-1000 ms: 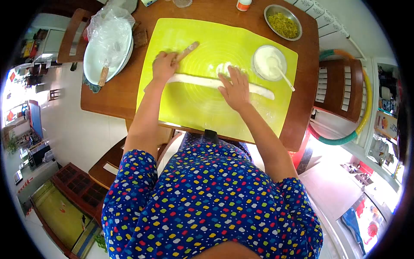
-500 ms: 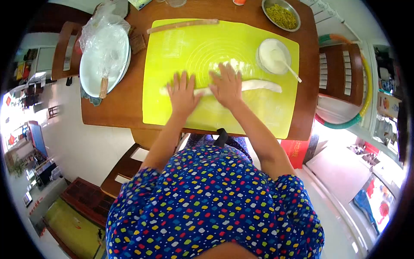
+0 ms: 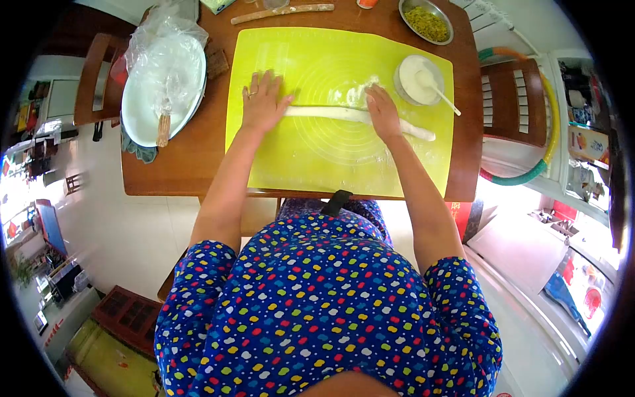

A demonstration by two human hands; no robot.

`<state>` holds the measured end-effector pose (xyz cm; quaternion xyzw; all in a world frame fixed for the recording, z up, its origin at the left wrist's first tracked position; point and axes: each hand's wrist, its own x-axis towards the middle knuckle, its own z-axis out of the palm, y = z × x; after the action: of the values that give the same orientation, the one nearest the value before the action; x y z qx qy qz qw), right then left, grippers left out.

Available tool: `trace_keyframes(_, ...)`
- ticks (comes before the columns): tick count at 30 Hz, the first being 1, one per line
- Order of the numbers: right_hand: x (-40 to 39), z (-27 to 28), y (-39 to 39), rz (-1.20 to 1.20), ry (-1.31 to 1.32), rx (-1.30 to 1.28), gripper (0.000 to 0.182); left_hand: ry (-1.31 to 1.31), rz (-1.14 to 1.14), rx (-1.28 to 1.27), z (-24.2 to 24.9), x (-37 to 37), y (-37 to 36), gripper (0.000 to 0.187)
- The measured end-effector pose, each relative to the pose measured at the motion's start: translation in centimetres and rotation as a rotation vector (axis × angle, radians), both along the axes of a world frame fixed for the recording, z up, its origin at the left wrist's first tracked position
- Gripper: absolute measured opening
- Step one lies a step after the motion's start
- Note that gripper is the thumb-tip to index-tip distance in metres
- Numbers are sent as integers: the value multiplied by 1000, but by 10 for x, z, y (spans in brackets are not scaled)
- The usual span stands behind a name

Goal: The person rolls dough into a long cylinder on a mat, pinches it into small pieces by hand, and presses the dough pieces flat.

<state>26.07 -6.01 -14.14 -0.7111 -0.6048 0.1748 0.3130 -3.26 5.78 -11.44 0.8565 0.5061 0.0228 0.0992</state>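
Note:
A long white rope of dough (image 3: 331, 114) lies across a yellow-green silicone mat (image 3: 311, 165). My left hand (image 3: 262, 104) rests flat with spread fingers over the dough's left end, hiding that tip. A ring shows on one of its fingers. Further along the rope, my right hand (image 3: 383, 112) lies flat across it, fingers stretched out. Beyond my right hand, the thicker right end of the dough curves slightly toward me. White flour (image 3: 357, 94) is dusted on the mat just behind the rope.
A tub of flour (image 3: 417, 79) with a white spoon stands at the mat's right. Behind the mat are a wooden rolling pin (image 3: 282, 13) and a metal bowl of yellow-green filling (image 3: 426, 23). A white basin (image 3: 132, 106) with plastic wrap and a whisk-like brush sits left.
My hands have moved apart and away from me along the dough, which lies farther back and straighter on its left. The rolling pin has shifted from the mat onto the table behind it.

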Motion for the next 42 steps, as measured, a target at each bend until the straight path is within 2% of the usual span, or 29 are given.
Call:
trace_keyframes(2, 9, -8, -10, -31, -7, 4, 37, -25, -66, -64, 3, 9, -6, 65)
trace_keyframes(4, 13, -7, -21, -60, 135, 19, 32, -36, -248, -81, 3, 24, -27, 61)
trace_keyframes(5, 12, -5, -26, -63, 135, 13, 32, -37, -250, -87, 0, 30, -36, 61)
trace_keyframes(8, 7, 1, -26, -65, 228, 50, 29, -285, -408, 60, -11, 49, -54, 56)
trace_keyframes(11, 2, 6, -23, -40, 157, -9, 33, -328, -435, -22, -15, 71, -53, 48)
trace_keyframes(13, -11, 26, -25, 93, -67, -104, 41, -315, -439, -47, -13, 81, -55, 43)
trace_keyframes(15, -26, 27, -24, 126, -78, -73, 45, -302, -447, -70, -6, 90, -55, 38)
trace_keyframes(17, -45, 28, -22, 194, -197, -63, 38, -277, -359, -425, 3, 92, -57, 32)
trace_keyframes(18, -51, 33, -19, 191, -194, -67, 38, -275, -361, -430, 15, 91, -58, 32)
trace_keyframes(20, -55, 46, -12, 276, -167, -516, 33, -67, -445, -475, 42, 81, -54, 30)
trace_keyframes(21, -50, 50, -15, 269, -165, -518, 33, -65, -452, -477, 52, 78, -52, 30)
trace_keyframes(23, -36, 54, -19, 468, -323, -517, 30, 270, -595, -509, 65, 65, -43, 30)
trace_keyframes(25, -8, 50, -31, 448, -295, -510, 31, 172, -624, -368, 58, 35, -32, 28)
trace_keyframes(30, 39, 41, -61, 468, -342, -497, 32, 278, -739, -286, 49, -60, -2, 23)
trace_keyframes(34, 24, 59, -48, 479, -374, -669, 30, 287, -680, -201, 37, -90, -9, 19)
trace_keyframes(36, 11, 67, -37, 482, -374, -720, 28, 292, -546, -149, 37, -78, -21, 19)
trace_keyframes(37, 8, 68, -33, 496, -442, -559, 28, 295, -538, -148, 40, -69, -27, 19)
trace_keyframes(38, 3, 67, -29, 508, -506, -397, 30, 144, -505, -11, 48, -53, -35, 23)
trace_keyframes(39, -7, 65, -23, 487, -480, -347, 38, -6, -469, 125, 53, -38, -44, 27)
trace_keyframes(41, -40, 57, -3, 446, -374, -231, 51, -141, -281, 32, 42, -4, -49, 38)
trace_keyframes(42, -56, 53, 5, 421, -298, -157, 53, -146, -278, 34, 32, 17, -52, 38)
